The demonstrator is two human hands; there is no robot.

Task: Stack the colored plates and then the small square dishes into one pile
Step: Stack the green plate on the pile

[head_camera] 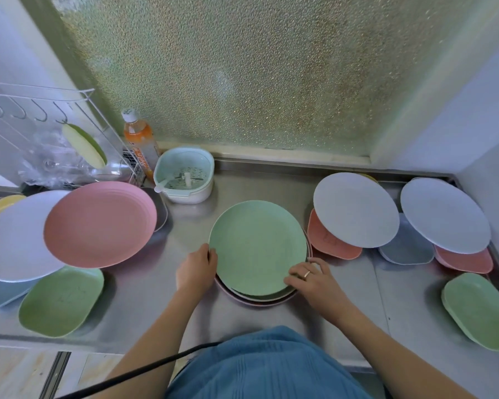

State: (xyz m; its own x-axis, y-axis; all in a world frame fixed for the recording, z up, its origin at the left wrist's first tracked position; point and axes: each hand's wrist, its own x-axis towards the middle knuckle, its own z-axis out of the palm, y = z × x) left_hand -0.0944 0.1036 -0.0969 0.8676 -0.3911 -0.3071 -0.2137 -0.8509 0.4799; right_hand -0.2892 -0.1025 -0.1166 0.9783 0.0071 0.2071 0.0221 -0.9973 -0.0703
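A green round plate (258,246) tops a small pile in the middle of the steel counter (144,283); another green plate and a pink one peek out beneath it. My left hand (195,270) holds the pile's left rim, my right hand (311,279) grips its near right rim. At left lie a pink plate (98,224), a white plate (9,246) and a green square dish (61,300). On the right two white plates (355,208) (444,214) rest on pink (326,240) and grey-blue (405,247) square dishes; a green dish (478,309) lies nearer.
A pale strainer bowl (185,174) and an orange drink bottle (140,142) stand at the back left by a wire rack (41,110). A frosted window rises behind the counter. A wall closes the right side. A black cable crosses below the counter edge.
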